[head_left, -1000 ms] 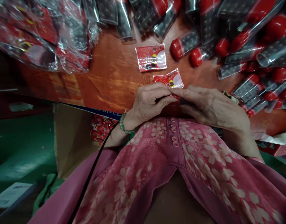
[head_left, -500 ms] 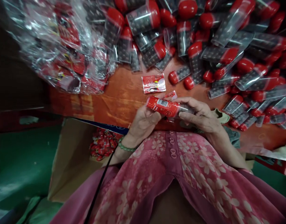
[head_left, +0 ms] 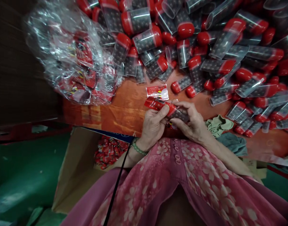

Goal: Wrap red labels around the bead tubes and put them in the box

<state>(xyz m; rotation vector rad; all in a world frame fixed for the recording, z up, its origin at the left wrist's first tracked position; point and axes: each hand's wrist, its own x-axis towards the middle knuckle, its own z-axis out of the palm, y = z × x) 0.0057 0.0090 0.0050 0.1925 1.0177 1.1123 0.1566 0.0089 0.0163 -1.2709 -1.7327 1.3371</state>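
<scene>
Between my hands is a clear plastic tube (head_left: 181, 115) with a dark dotted pattern and a red rounded cap. My right hand (head_left: 193, 124) grips the tube's body between thumb and fingers. A red printed sleeve (head_left: 152, 103) sticks out past the cap end, looking rather flat. My left hand (head_left: 154, 127) pinches it, thumb pressed where sleeve and cap meet. How far the sleeve goes round the cap is hidden by the thumb. Just beyond lies a flat red printed label (head_left: 157, 91) on the orange tabletop (head_left: 127, 97).
Many red-capped tubes (head_left: 193, 67) are heaped across the back and right. A clear bag (head_left: 87, 69) of red printed pieces sits at left. Crumpled cloths (head_left: 219, 125) lie beside my right forearm. Below the table edge, a cardboard box (head_left: 73, 169) holds red wrapped items (head_left: 111, 150).
The printed sleeve has turned and looks narrower, its barcode face mostly out of sight. My left thumb has moved up onto the sleeve and cap. The whole view has shifted slightly.
</scene>
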